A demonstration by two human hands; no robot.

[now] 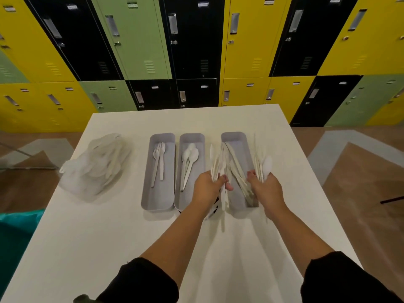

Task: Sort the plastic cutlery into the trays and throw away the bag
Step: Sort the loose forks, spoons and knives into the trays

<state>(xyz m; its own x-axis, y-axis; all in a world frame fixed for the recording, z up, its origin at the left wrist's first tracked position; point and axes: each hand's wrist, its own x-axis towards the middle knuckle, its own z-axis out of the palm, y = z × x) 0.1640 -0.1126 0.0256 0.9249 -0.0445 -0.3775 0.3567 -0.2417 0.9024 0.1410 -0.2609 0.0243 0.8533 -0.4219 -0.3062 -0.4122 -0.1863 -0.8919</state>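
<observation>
— What do the fingers do?

— The fingers of the left hand (pixel 211 186) are curled around a bundle of white plastic cutlery (pixel 219 169); the thumb presses it from the right side. The handles go down past the palm, the tips fan upward. The right hand (pixel 265 189) also grips a bundle (pixel 262 167), fingers closed on it; I see long thin pieces and one spoon bowl on its right edge.

— Where are the hands?

— The left one is over the gap between the middle tray (pixel 191 171) and the right tray (pixel 239 171). The right one is at the right wall of the right tray, near its front end. Whether the bundles touch the trays, I cannot tell.

— And inside the trays?

— The left tray (pixel 158 171) holds some forks (pixel 158 160), the middle one some spoons (pixel 189 162), the right one long pieces like knives (pixel 238 169), lying slanted. The three grey trays stand side by side, lengthwise away from the person; the left and middle almost touch, the right one is a bit apart.

— The bag?

— The clear plastic bag (pixel 96 167) lies on the white table (pixel 109 237), well left of the trays, crumpled, with more white cutlery inside, blurred.

— Around it?

— Black sleeves on both arms. Behind the table, lockers (pixel 196 51) in yellow, green and black. Something teal (pixel 15 232) is by the table's left edge.
</observation>
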